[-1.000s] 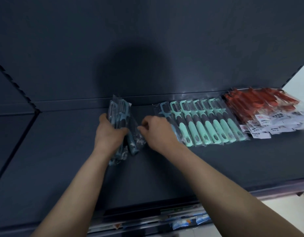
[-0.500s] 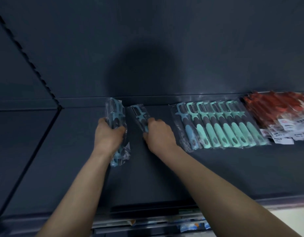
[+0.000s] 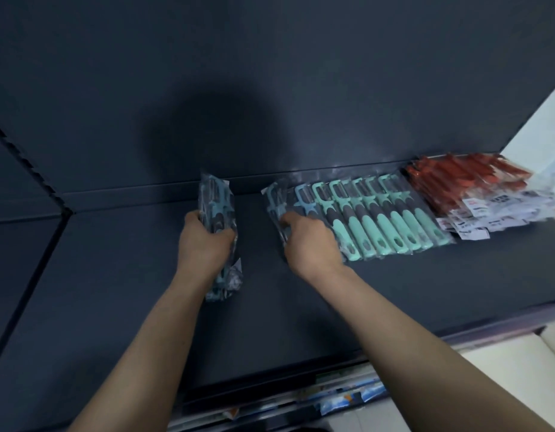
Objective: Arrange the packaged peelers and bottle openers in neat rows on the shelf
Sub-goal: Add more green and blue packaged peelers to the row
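Left hand [image 3: 204, 244]: fingers wrapped tight round a bundle of peelers [image 3: 216, 207], just left of the gap.
Right hand [image 3: 310, 244]: pinching one blue peeler [image 3: 273, 199] at the left end of the mint row [image 3: 382, 219] on the shelf [image 3: 114, 275].
Texture: crinkly clear sleeves, two-tone handles.
Far right: red bottle openers [image 3: 463, 179], labels too blurred to read.

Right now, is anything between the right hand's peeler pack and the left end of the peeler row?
Nothing visible: the right hand holds the blue peeler pack against the left end of the peeler row. The bundle of peelers in the left hand is off to the left.
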A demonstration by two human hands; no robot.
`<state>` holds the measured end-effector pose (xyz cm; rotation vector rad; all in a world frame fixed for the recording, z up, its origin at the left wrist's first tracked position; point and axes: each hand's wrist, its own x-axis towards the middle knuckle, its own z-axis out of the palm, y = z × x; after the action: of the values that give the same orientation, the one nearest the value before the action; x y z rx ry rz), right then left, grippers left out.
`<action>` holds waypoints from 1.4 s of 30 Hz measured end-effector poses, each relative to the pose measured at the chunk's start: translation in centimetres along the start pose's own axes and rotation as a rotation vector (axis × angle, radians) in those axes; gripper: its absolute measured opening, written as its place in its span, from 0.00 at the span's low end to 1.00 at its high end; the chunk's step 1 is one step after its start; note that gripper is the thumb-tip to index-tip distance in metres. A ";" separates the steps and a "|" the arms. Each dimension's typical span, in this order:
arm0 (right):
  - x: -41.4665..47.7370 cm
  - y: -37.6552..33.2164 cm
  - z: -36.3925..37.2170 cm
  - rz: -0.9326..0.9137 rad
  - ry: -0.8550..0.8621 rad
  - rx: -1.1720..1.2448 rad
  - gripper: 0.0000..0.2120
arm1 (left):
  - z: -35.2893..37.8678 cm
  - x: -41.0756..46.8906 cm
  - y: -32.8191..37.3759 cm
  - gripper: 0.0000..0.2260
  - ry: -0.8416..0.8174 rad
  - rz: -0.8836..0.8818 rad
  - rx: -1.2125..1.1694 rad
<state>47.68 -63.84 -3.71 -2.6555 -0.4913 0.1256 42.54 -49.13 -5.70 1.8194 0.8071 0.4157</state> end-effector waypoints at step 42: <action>0.6 1.3 0.4 -0.213 0.231 -0.181 0.13 | 1.1 -1.3 0.6 0.13 -0.077 -0.011 -0.126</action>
<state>48.62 -64.54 -4.59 -2.7225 -0.7326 -0.3004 42.54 -50.92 -5.50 1.7031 0.7224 0.3785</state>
